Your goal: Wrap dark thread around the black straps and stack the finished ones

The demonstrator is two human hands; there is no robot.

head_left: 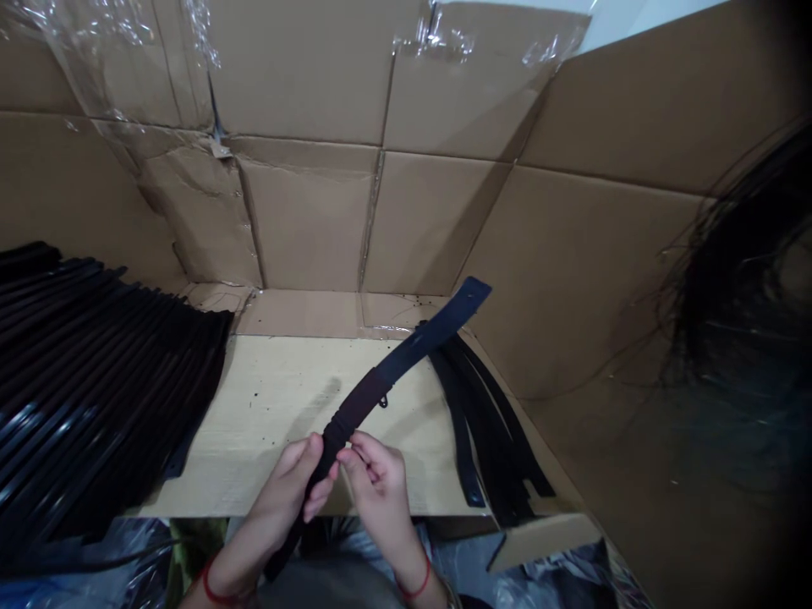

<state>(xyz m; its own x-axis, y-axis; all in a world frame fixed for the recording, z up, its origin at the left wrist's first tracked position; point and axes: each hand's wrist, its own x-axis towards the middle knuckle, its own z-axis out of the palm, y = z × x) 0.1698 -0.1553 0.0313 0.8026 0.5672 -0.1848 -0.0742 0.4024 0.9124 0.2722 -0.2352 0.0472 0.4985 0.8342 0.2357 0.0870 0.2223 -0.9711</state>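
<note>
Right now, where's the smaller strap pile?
Head view: the smaller black strap pile lies on the right of the pale wooden board, beside the strap in the left hand and right hand.

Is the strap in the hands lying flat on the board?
No, the strap is held up above the board by the left hand and right hand.

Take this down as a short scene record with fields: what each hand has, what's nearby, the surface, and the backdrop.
Left hand: gripping a curved black strap
Right hand: pinching the same strap beside the left hand
Nearby, left: overlapping stack of glossy black straps
Nearby, right: loose pile of matte black straps
Surface: pale wooden board
Backdrop: cardboard sheets with clear tape
Wrists: red thread on each
</note>
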